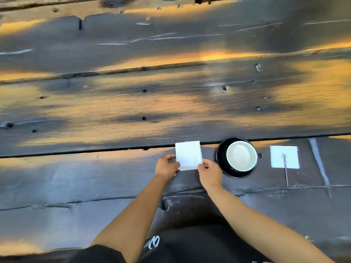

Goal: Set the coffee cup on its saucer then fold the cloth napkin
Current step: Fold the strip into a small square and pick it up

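Note:
A black coffee cup (241, 156) with a pale inside stands on a black saucer (221, 158), its handle pointing right. Just left of the saucer lies a white cloth napkin (188, 154), folded into a small rectangle on the dark wooden table. My left hand (166, 165) pinches the napkin's near left edge. My right hand (209, 172) pinches its near right corner, close beside the saucer without touching it.
A second white napkin (290, 156) lies right of the cup with a thin wooden stick (285, 172) across it. The plank table (133, 111) has long seams and knots and stretches far ahead. My dark-clothed lap is at the bottom edge.

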### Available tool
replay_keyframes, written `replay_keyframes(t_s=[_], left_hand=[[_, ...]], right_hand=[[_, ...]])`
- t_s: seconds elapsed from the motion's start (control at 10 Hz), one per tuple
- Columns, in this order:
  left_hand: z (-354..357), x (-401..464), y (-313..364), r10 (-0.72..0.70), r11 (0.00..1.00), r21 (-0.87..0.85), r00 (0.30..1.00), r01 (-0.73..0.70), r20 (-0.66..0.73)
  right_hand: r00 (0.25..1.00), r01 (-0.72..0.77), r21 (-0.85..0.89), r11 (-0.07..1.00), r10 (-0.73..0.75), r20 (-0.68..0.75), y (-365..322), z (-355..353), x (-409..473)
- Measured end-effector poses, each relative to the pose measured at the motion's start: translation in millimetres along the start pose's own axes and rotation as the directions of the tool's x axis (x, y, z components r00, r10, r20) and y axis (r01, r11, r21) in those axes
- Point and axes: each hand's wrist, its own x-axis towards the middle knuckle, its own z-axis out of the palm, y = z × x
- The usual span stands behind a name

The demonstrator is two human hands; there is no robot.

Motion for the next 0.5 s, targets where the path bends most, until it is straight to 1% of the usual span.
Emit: replay_keyframes(t_s=[0.1,0.2,0.3,0.4,0.5], left_hand=[[1,0,-1,0.017,1.000,0.023,1.000,-0.017,-0.004],[1,-3,-4,0.013,0.999,0.042,1.000,-0.013,-0.014],[-1,-9,-6,0.008,0.999,0.050,1.000,-0.008,-0.016],[-8,-21,-12,-0.008,0.998,0.070,1.000,0.006,0.022],[-13,-33,-30,-0.013,0.995,0.100,0.998,0.007,0.059]], right_hand=[[0.999,0.008,-0.040,0.999,-0.010,-0.041,-4,1,-2],[0.999,-0.002,-0.059,0.998,0.000,-0.042,-7,-3,-4],[0.999,0.014,-0.113,0.993,-0.017,-0.027,-8,-8,-7],[0.999,-0.004,-0.180,0.984,0.011,0.035,-3,-19,-13],[0.998,0.008,-0.209,0.978,0.006,0.065,14,-30,-24]])
